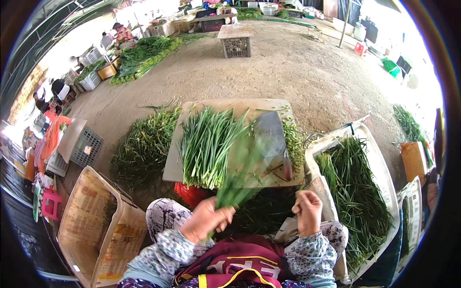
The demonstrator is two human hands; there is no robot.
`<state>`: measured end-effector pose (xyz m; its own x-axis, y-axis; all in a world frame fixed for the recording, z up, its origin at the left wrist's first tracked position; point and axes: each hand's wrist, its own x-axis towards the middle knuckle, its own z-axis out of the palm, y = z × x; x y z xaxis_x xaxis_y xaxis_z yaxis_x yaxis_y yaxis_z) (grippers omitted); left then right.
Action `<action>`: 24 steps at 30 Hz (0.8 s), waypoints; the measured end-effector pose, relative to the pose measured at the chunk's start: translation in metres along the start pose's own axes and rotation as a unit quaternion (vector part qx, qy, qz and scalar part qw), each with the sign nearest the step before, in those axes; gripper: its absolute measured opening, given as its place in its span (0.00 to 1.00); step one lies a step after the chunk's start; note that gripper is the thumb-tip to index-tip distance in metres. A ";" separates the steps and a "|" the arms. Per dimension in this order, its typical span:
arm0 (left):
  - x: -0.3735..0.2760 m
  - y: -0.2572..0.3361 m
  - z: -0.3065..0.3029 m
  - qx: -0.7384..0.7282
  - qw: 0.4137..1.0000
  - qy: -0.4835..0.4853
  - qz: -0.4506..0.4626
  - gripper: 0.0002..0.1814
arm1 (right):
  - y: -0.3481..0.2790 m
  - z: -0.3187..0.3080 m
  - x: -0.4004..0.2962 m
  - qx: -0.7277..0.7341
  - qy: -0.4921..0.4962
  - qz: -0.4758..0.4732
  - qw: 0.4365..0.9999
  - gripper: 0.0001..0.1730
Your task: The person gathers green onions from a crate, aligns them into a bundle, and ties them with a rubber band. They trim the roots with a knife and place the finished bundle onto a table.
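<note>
My left hand (207,219) grips a bunch of green garlic chives (239,183), blurred and raised over the near edge of the board. My right hand (308,210) is closed near the white crate, with a small yellow-green leaf scrap (299,190) at its fingertips. Trimmed chives lie in a thick pile (207,144) on the left of the low board (237,172), stem ends towards me. A broad cleaver (269,135) rests on the right side, its wooden handle pointing my way. Cut stem pieces (293,144) lie beside the blade.
At my right stands a white plastic crate (387,187) of loose chives. A tipped beige crate (122,244) is on my left. Leaf waste (144,147) heaps left of the board. Further off are a crate table (236,41), chive piles (144,57) and seated people (124,34).
</note>
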<state>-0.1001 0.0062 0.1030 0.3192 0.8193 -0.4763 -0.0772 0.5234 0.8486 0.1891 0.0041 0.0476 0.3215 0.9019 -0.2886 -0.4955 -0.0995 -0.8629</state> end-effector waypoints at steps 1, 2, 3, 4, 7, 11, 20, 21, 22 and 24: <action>0.004 0.015 -0.012 0.005 0.999 0.034 0.034 0.06 | 0.005 0.002 -0.005 -0.098 -0.028 0.005 0.995 0.01; 0.009 0.028 -0.030 0.006 0.995 0.057 0.077 0.09 | 0.012 0.005 -0.009 -0.171 -0.058 0.016 0.983 0.02; 0.017 0.040 -0.046 -0.020 0.991 0.073 0.113 0.10 | 0.021 0.006 -0.010 -0.245 -0.087 0.025 0.965 0.04; 0.025 0.056 -0.054 0.021 0.978 0.086 0.187 0.10 | 0.032 0.002 -0.010 -0.270 -0.136 0.023 0.953 0.05; 0.063 0.075 -0.095 0.075 0.960 0.164 0.216 0.08 | 0.045 0.009 -0.012 -0.390 -0.215 -0.093 0.891 0.14; 0.128 0.065 -0.134 0.157 0.947 0.233 0.157 0.07 | 0.051 0.008 -0.010 -0.429 -0.241 -0.077 0.867 0.16; 0.155 0.042 -0.113 0.454 0.804 0.348 0.161 0.32 | 0.044 0.009 -0.017 -0.489 -0.270 -0.111 0.822 0.14; 0.154 0.043 -0.114 0.479 0.797 0.335 0.155 0.33 | 0.043 0.009 -0.017 -0.489 -0.275 -0.118 0.819 0.14; 0.151 0.045 -0.116 0.502 0.789 0.320 0.148 0.34 | 0.043 0.010 -0.018 -0.488 -0.275 -0.123 0.819 0.14; 0.143 0.051 -0.110 0.531 0.778 0.301 0.151 0.34 | 0.042 0.009 -0.019 -0.485 -0.276 -0.132 0.819 0.14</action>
<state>-0.1620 0.1758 0.0527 -0.0867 0.9957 0.0311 0.8625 0.0595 0.5025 0.1548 -0.0135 0.0208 -0.2333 0.9717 -0.0378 0.4936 0.0848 -0.8655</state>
